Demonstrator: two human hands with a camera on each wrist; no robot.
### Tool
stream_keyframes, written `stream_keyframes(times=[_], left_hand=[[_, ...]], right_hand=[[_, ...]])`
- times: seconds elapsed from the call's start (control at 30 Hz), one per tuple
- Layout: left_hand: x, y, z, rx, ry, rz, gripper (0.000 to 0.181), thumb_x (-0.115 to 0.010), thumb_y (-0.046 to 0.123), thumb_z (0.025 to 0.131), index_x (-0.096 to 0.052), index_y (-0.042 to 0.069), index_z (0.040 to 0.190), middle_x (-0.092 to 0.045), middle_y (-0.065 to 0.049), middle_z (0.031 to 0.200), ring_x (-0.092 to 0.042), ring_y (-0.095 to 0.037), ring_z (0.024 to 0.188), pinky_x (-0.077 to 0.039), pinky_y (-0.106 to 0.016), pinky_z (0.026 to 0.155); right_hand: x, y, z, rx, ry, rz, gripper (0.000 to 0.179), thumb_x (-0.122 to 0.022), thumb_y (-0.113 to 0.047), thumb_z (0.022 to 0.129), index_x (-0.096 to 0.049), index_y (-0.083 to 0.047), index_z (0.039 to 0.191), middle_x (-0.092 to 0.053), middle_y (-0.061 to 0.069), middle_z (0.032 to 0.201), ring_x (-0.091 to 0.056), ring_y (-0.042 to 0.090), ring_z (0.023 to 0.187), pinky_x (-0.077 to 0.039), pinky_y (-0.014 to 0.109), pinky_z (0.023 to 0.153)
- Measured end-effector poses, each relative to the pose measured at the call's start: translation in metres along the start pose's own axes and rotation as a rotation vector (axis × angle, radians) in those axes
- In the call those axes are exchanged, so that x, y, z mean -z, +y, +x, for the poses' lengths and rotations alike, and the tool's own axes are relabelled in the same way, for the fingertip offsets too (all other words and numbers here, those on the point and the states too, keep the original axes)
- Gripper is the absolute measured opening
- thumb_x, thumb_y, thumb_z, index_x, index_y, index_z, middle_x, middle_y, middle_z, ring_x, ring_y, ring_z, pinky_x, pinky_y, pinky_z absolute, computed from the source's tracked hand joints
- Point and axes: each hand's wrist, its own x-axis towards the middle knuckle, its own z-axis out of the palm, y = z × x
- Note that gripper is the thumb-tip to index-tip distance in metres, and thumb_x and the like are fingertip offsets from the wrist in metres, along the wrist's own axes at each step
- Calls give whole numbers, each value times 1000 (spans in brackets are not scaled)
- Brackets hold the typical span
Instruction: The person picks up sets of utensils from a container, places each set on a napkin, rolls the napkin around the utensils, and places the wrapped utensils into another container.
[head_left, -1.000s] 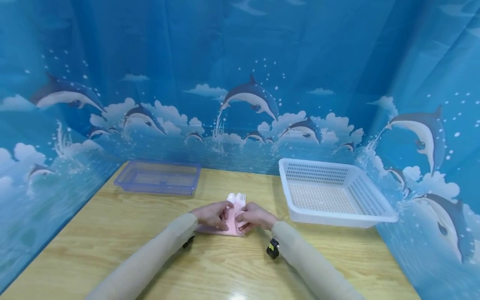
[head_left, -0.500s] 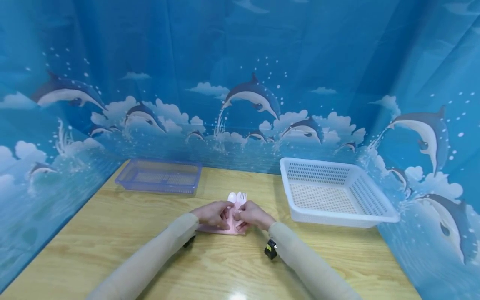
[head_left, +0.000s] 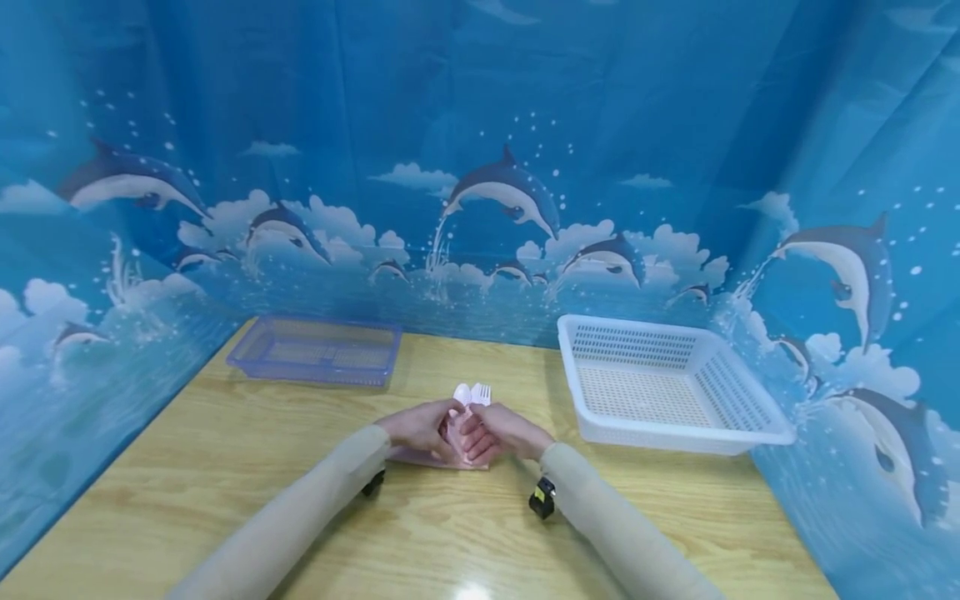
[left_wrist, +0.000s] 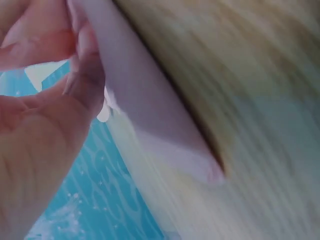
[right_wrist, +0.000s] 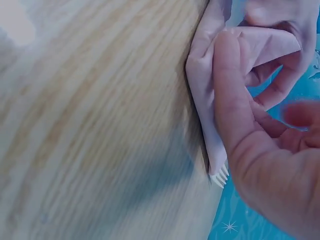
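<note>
While the left hand (head_left: 422,427) pinches the pink cloth (left_wrist: 142,102), the right hand (head_left: 508,430) pinches it too.
The cloth lies folded on the wooden table (head_left: 450,533), a pale spoon (head_left: 462,394) and fork (head_left: 483,394) showing at its far edge.

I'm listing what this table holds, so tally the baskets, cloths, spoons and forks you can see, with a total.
Baskets: 2, the purple basket and the white basket
Cloths: 1, the pink cloth
Spoons: 1, the white spoon
Forks: 1, the white fork
Total: 5
</note>
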Motion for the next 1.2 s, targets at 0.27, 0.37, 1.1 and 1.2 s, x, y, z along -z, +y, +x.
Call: stream_keyframes(times=[0.27, 0.37, 1.1, 1.2], left_hand=[[3, 7, -7, 184, 60, -12, 41, -61, 49, 93, -62, 8, 91, -60, -4, 71, -54, -14, 60, -45, -26, 55], [3, 7, -8, 228, 48, 51, 44, -58, 46, 96, -60, 11, 70, -52, 0, 59, -42, -10, 50, -35, -23, 47], [-1, 7, -13, 193, 15, 248, 25, -66, 28, 92, -64, 12, 73, -57, 1, 68, -48, -12, 61, -39, -24, 56], [-1, 7, -14, 189, 7, 251, 24, -67, 28, 91, -65, 12, 73, -57, 1, 67, -48, -12, 61, -39, -24, 56]], right_hand=[[-8, 0, -2, 110, 71, -267, 19, -61, 0, 89, -59, 0, 108, -65, 8, 75, -63, 13, 59, -58, 27, 58], [-10, 0, 0, 178, 90, -437, 30, -65, -1, 86, -58, -3, 115, -66, 9, 77, -59, 11, 57, -53, 23, 52], [10, -3, 17, 520, 11, -967, 30, -57, -7, 96, -67, -7, 124, -58, 8, 106, -48, 18, 95, -40, 30, 85], [10, -2, 16, 516, 8, -959, 30, -58, -7, 95, -68, -7, 124, -58, 8, 105, -47, 17, 94, -40, 30, 84]])
